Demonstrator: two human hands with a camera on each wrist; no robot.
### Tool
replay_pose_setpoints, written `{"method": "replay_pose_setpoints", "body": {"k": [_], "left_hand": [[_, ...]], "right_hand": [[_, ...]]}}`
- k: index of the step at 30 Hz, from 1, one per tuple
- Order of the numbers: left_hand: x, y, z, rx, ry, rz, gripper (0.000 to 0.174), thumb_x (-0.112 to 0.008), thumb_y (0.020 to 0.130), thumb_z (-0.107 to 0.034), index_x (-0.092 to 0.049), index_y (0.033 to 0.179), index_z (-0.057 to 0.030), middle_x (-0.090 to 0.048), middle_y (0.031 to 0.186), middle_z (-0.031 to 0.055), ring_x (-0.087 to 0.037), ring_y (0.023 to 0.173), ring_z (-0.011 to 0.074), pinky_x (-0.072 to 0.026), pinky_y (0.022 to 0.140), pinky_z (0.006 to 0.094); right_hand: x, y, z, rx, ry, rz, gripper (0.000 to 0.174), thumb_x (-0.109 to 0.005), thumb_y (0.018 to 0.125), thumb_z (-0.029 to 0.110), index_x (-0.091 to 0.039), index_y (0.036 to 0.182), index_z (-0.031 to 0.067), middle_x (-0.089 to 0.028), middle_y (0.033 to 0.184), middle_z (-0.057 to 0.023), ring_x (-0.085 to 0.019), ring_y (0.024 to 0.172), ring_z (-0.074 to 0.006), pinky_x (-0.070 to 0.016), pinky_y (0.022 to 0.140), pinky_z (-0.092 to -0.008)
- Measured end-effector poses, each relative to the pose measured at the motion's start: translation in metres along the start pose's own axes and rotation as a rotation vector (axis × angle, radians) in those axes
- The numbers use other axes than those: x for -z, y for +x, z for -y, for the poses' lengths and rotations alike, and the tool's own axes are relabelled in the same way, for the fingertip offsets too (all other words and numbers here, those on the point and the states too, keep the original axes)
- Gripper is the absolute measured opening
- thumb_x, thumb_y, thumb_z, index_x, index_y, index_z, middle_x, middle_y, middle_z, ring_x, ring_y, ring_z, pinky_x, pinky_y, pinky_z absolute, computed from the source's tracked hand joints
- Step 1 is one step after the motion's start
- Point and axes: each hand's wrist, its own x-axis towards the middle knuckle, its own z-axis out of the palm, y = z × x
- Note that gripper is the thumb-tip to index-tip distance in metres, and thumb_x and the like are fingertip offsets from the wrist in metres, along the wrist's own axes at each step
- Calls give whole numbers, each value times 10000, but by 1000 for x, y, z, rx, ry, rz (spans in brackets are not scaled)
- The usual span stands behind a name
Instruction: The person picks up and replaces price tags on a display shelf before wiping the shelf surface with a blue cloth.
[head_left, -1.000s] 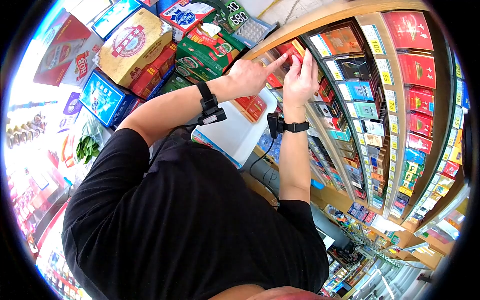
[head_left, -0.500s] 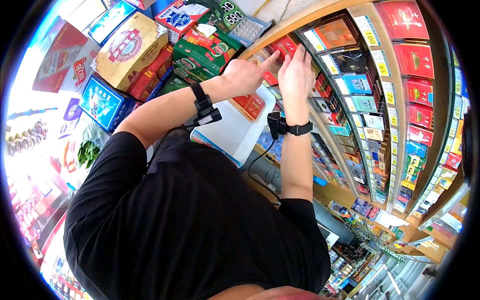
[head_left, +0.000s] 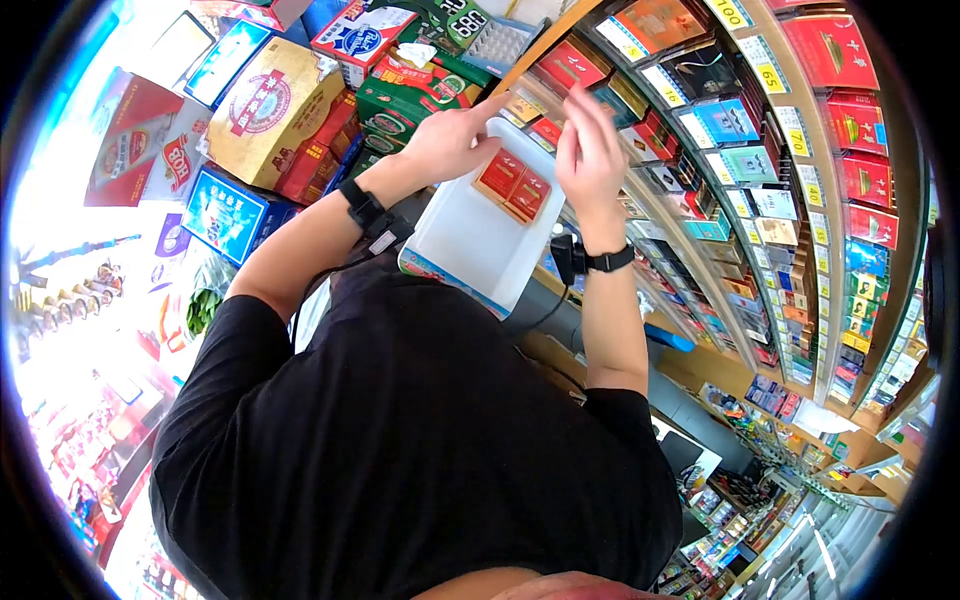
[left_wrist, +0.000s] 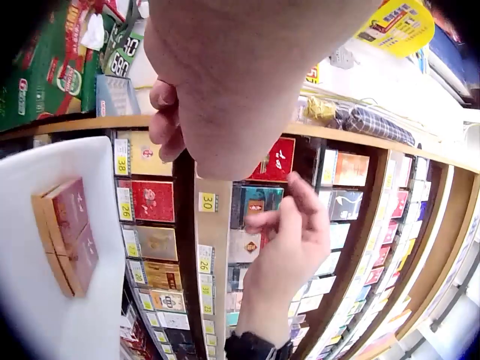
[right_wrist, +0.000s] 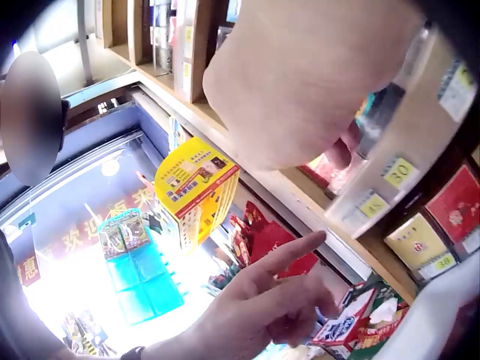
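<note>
My left hand hovers over the far left edge of a white tray, its index finger straight and the other fingers bent. Nothing shows in its grasp. Two red cigarette packs lie side by side in the tray. On the tray's right, my right hand is held up before the cigarette rack, fingers loosely bent and holding nothing visible. In the left wrist view, the right hand overlaps a teal pack on the rack. A red pack sits on the rack beyond both hands.
Slanted cigarette shelves with price tags fill the right side. Left of the tray stand a green carton, a gold box and a blue box. A yellow display box stands on a glass counter in the right wrist view.
Both hands have drawn back from the red pack on the rack, and the left hand has moved left and away from the right one. More of the tray and its red packs now shows.
</note>
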Motion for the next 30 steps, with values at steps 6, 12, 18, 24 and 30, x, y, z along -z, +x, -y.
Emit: {"method": "replay_pose_setpoints", "body": {"k": [6, 12, 18, 24, 30], "left_hand": [[3, -29, 34, 67, -16, 27, 421, -708, 978, -212, -687, 1361, -38, -772, 927, 149, -751, 823, 292, -581, 763, 415], [-5, -49, 39, 136, -29, 76, 372, -718, 971, -208, -725, 1292, -20, -747, 868, 131, -719, 770, 255, -574, 742, 401], [-3, -58, 37, 145, -15, 71, 382, -728, 967, -216, -726, 1291, -15, -735, 849, 120, -699, 739, 222, -560, 709, 380], [5, -63, 20, 169, -3, 56, 356, -736, 950, -241, -749, 1232, -24, -757, 861, 169, -733, 755, 319, -573, 707, 416], [2, -63, 21, 178, -12, 66, 361, -734, 950, -240, -749, 1238, -23, -750, 855, 164, -729, 769, 306, -567, 716, 419]], "right_hand": [[-7, -93, -24, -401, -31, 587, 330, -772, 941, 297, -716, 1141, 40, -770, 1060, -132, -744, 960, -353, -605, 824, -496], [-31, -127, -13, -418, -307, 881, 585, -837, 854, 520, -712, 1158, 36, -750, 1137, -125, -697, 1154, -337, -514, 957, -584], [-48, -127, -7, -507, -394, 994, 714, -897, 748, 571, -727, 1203, 48, -729, 1176, -107, -642, 1187, -310, -444, 1006, -621], [-62, -143, -15, -519, -376, 1007, 722, -947, 666, 427, -723, 1232, 38, -698, 1215, -127, -610, 1206, -327, -373, 1110, -693], [-58, -144, -15, -496, -354, 940, 806, -952, 608, 471, -695, 1198, -15, -663, 1149, -153, -608, 1174, -358, -316, 1118, -783]]}}
